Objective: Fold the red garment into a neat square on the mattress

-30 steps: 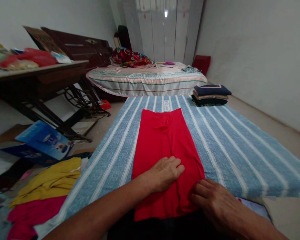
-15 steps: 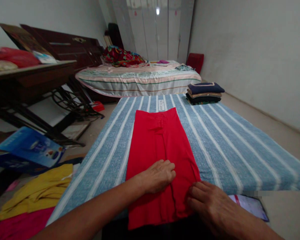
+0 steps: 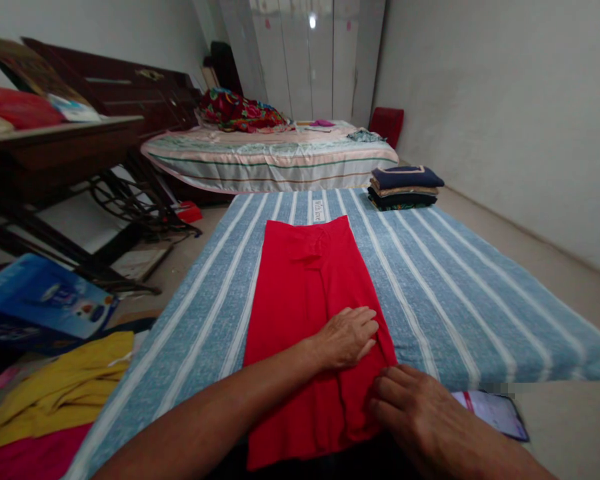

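One blue box (image 3: pixel 47 293) lies nearby, left grip (image 3: pixel 347 338) loose, right grip (image 3: pixel 416 405) pinching red garment (image 3: pixel 291 307)

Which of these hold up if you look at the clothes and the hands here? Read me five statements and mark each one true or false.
1. The left hand lies on the red garment, with the right hand at its lower right edge. True.
2. A stack of folded clothes sits on the striped cloth. True.
3. The top piece of that stack is yellow. False: it is dark blue.
4. The red garment is rolled into a tight ball. False: it is laid out flat.
5. A yellow garment and a blue carton are left of the striped cloth. True.
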Available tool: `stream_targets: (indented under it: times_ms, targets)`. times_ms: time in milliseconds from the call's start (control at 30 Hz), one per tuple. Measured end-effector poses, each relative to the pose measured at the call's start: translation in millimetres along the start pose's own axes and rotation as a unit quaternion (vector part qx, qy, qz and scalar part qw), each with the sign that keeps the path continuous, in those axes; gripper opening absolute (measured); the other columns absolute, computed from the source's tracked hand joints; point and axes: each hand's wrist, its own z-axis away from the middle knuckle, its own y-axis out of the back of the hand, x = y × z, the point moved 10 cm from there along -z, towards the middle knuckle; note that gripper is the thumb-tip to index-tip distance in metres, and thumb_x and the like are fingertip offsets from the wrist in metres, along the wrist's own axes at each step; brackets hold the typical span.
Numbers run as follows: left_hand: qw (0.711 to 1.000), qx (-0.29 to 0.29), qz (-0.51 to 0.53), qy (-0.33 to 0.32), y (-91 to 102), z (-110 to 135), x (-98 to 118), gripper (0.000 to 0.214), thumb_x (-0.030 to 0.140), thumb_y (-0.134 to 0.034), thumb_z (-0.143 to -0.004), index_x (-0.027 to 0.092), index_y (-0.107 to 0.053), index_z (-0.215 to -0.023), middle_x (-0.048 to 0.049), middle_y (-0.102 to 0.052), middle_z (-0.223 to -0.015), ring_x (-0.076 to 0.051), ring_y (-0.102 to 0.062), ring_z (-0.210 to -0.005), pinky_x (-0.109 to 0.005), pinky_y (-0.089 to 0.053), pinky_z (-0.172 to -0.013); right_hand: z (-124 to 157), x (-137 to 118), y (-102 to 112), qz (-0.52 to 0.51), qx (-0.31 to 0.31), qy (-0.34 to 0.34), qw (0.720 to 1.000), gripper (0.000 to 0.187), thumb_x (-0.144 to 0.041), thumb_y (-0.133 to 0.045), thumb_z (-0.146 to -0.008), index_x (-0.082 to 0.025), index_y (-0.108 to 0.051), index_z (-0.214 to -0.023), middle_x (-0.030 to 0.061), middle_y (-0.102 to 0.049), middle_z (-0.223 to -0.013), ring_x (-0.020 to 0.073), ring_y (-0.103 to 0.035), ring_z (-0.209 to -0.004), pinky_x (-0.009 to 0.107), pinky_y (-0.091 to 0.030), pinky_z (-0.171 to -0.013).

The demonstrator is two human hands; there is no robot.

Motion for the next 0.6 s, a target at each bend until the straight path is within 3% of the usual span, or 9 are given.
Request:
stream_targets:
  times_ms: [200,267,367,500,600]
  targets:
    - [0.998,-0.044,0.048,0.013,-13.7,9.8,-3.2,0.051,0.037,-0.035,-0.092,0.015,-0.028,-0.138,-0.0126,-0.027,-0.147,-0.024,-0.020,-0.136,-0.047,-0.020,-0.109,-2.8,0.6,8.6,-0.020,0.007,0.010,1.000,0.014,-0.013,-0.043,-0.084,-0.020,-0.055,-0.087,0.0028,-0.060,-0.092,0.0171,-0.049,-0.081,0.032,-0.035,-0.074]
    - [0.998,-0.046,0.051,0.006,-10.2,9.9,-3.0,0.050,0.036,-0.038,-0.092,0.015,-0.032,-0.136,-0.0128,-0.028,-0.147,-0.026,-0.021,-0.136,-0.048,-0.022,-0.108,-3.4,1.0,12.5,-0.028,0.014,0.011,0.999,0.017,-0.011,-0.042,-0.083,-0.019,-0.056,-0.088,0.0030,-0.060,-0.092,0.0173,-0.049,-0.081,0.032,-0.035,-0.074]
    - [0.999,-0.010,0.039,-0.019,12.6,19.4,-0.3,0.037,0.031,-0.045,-0.089,0.012,-0.050,-0.120,-0.0168,-0.039,-0.140,-0.028,-0.031,-0.132,-0.044,-0.030,-0.105,-3.6,1.4,14.0,-0.041,0.013,0.010,0.999,0.021,-0.008,-0.041,-0.081,-0.019,-0.057,-0.088,0.0036,-0.060,-0.089,0.0175,-0.049,-0.079,0.032,-0.036,-0.072]
    - [0.998,0.025,0.042,-0.027,45.4,65.7,7.9,0.024,0.030,-0.045,-0.089,0.012,-0.057,-0.101,-0.0151,-0.062,-0.110,-0.023,-0.055,-0.108,-0.035,-0.041,-0.095,-3.3,1.1,8.1,-0.049,-0.003,0.017,0.999,0.025,-0.007,-0.039,-0.081,-0.019,-0.058,-0.091,0.0047,-0.060,-0.087,0.0182,-0.050,-0.076,0.033,-0.035,-0.069]
    - [0.998,0.030,0.047,-0.020,51.8,115.1,23.7,0.032,0.040,-0.050,-0.087,0.014,-0.055,-0.104,-0.0132,-0.063,-0.105,-0.023,-0.057,-0.103,-0.036,-0.044,-0.092,-3.5,1.5,3.1,-0.056,-0.013,0.024,0.998,0.026,-0.008,-0.038,-0.082,-0.019,-0.058,-0.093,0.0042,-0.060,-0.086,0.0185,-0.051,-0.076,0.033,-0.036,-0.069]
